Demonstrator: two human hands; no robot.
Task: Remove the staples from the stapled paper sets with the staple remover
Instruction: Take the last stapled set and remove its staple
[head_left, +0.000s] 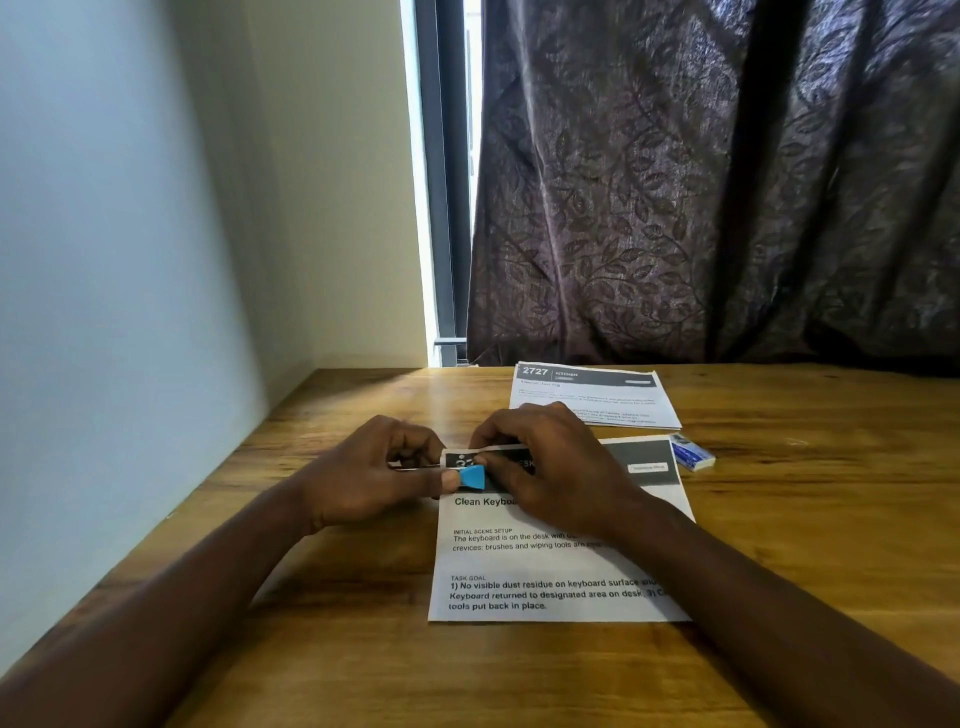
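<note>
A stapled paper set (545, 571), headed "Clean Keyboard", lies on the wooden desk (332, 649) in front of me. Its top left corner is lifted and folded over. My left hand (369, 478) grips a small blue staple remover (474, 477) at that corner, thumb pressed on its blue tip. My right hand (550, 467) pinches the folded corner of the same set and rests on its dark header. The staple itself is hidden by my fingers. A second paper set (592, 395), marked "2727 KITCHEN", lies flat farther back.
A small blue-and-white box (693, 453) lies at the near set's top right corner. A pale wall borders the desk on the left. A dark patterned curtain (727, 182) hangs behind the desk's far edge.
</note>
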